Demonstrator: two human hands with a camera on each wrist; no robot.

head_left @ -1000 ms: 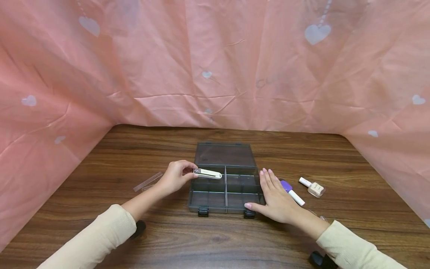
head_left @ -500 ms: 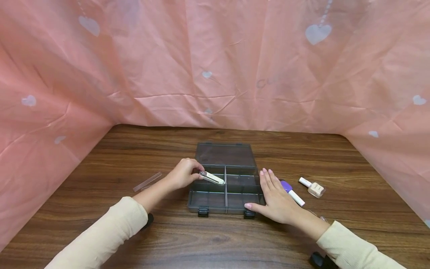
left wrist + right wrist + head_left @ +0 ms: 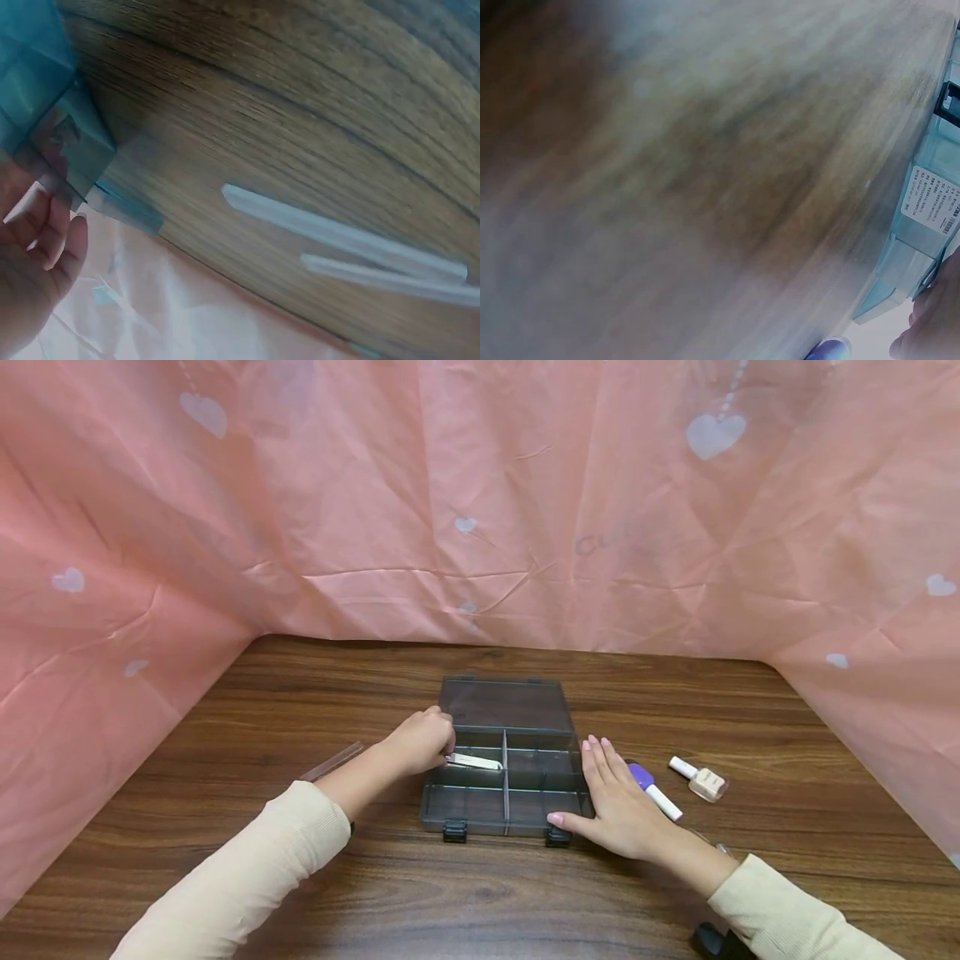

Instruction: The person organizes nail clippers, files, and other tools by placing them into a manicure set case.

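Your left hand is pinching the white clipper by its left end, knuckles bent over it. The clipper is lying in line with the back left section of the grey box, its free end pointing at the middle divider; you cannot tell from here whether it is touching the floor of that section. Any print on it is showing too small to read.

Your right hand is grasping nothing: its fingers are lying straight along the box's right wall, and its thumb is reaching over the front right corner. The lid is lying folded back at the far side. In the right wrist view, 1 white label is showing on the box, carrying lines of small print that you cannot make out.

Just beside your right hand, 1 purple bottle is lying with its white cap towards you. Farther right, 1 cream bottle is lying on its side, its small lettering unreadable. In the left wrist view, 2 clear strips are lying on the wooden table. Behind, the pink curtain is bearing pale hearts and faint, partial lettering.
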